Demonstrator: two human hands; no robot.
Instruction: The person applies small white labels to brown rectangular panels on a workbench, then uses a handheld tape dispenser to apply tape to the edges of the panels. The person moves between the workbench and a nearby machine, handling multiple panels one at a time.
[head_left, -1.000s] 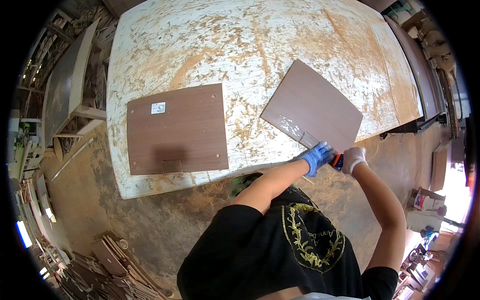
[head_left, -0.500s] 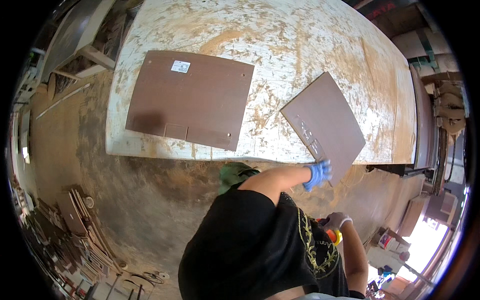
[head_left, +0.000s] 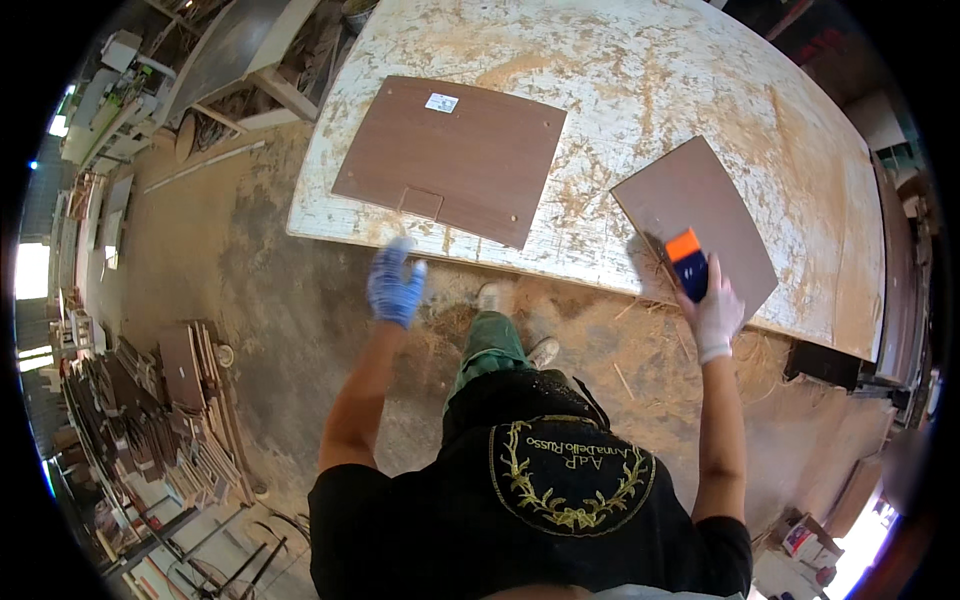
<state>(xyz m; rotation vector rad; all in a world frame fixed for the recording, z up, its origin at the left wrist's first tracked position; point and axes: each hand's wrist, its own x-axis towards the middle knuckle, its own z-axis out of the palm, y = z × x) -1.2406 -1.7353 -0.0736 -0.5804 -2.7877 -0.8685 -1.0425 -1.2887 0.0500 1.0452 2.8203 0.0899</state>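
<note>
My left hand [head_left: 396, 285], in a blue glove, hangs just off the table's near edge with its fingers apart. It is nearest to the larger brown panel [head_left: 460, 155], which bears a white label, small holes near its right corners and a rectangular outline by its near edge. In a pale glove, my right hand [head_left: 717, 310] is closed around an orange and dark-blue block-shaped thing [head_left: 687, 265]; its exact kind is unclear. That block is over the near-left edge of the smaller brown panel [head_left: 705, 190], which lies at an angle and reaches the table edge.
Both panels rest on a worn white table [head_left: 600, 100] dusted with sawdust. Wood offcuts [head_left: 205, 400] are stacked on the floor at left. A wooden frame [head_left: 275, 90] stands beyond the table's left side. Sawdust and wood slivers lie on the floor near my feet.
My left hand has left the smaller panel and swung far left toward the larger one. My right hand has risen from beside my body to the smaller panel, bringing the orange and dark-blue block.
</note>
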